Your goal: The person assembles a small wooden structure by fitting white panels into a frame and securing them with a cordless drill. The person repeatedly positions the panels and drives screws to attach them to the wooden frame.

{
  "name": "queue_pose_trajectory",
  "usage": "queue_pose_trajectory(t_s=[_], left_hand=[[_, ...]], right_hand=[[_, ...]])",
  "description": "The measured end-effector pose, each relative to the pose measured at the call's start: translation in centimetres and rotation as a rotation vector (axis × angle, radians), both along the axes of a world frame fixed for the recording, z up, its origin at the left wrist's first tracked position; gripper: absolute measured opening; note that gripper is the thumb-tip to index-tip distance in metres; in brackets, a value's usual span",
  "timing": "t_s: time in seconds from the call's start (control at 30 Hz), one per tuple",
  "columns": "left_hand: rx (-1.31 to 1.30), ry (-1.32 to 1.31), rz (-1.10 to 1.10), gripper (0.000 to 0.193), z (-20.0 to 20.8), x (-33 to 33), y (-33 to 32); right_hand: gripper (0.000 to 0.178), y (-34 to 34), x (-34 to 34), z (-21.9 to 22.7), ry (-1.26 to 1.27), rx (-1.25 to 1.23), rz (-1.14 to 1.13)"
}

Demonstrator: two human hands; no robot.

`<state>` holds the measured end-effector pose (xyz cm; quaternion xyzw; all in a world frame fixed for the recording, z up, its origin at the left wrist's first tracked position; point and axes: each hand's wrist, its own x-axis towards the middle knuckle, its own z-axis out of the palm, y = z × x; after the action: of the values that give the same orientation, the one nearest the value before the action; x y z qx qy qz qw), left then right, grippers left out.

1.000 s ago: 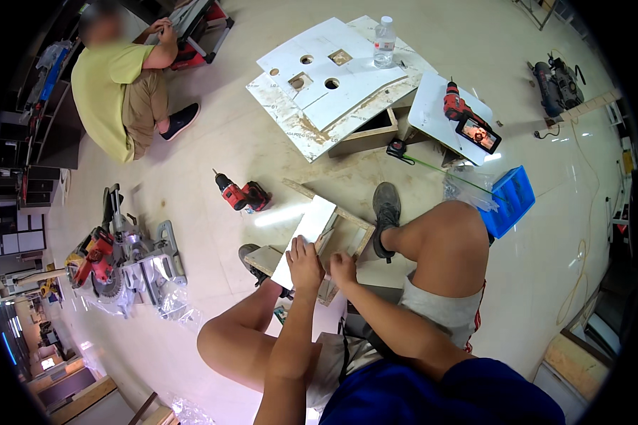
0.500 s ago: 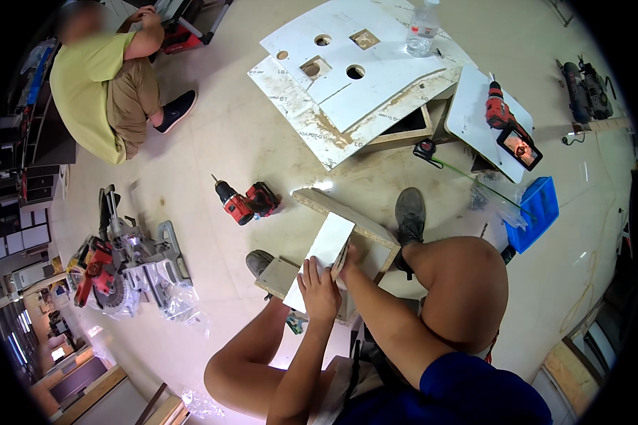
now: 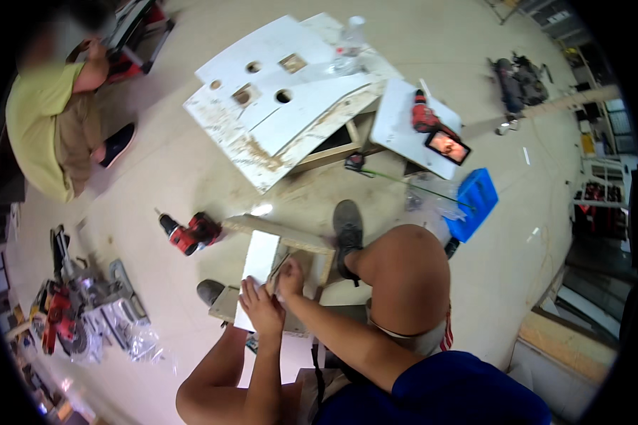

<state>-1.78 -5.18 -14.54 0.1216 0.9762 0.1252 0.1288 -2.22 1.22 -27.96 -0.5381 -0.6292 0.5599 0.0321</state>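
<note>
The white panel (image 3: 263, 255) lies under the left hand (image 3: 262, 310), its long axis running from the wooden frame's (image 3: 325, 267) far edge toward its near edge. Left fingers spread flat; the right hand (image 3: 290, 279) curls just rightward, its grip impossible to tell.

Left hand (image 3: 262, 309) is laid over a white strip (image 3: 259, 256), right hand (image 3: 290, 278) tucked in beside it. Red drill (image 3: 185, 240) is plonked nearby.
</note>
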Motion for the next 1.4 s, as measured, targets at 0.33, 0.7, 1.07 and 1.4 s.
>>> queue_pose_trajectory(t_s=[0.33, 0.7, 1.07, 1.4], left_hand=[[0.062, 0.004, -0.038, 0.051, -0.5, 0.3, 4.0], [-0.040, 0.080, -0.075, 0.056, 0.4, 0.8, 3.4], [-0.006, 0.173, -0.073, 0.066, -2.4, 2.3, 3.5], [0.043, 0.167, -0.114, 0.065, -2.6, 3.6, 5.2]], right_hand=[[0.030, 8.5, 11.0, 20.8, 0.391, -0.293, 0.629], [0.047, 28.1, 24.5, 36.8, 0.494, 0.810, 0.721], [0.045, 30.2, 35.8, 25.6, 0.328, 0.247, 0.399], [0.046, 24.4, 58.3, 5.4, -0.351, -0.185, 0.423]])
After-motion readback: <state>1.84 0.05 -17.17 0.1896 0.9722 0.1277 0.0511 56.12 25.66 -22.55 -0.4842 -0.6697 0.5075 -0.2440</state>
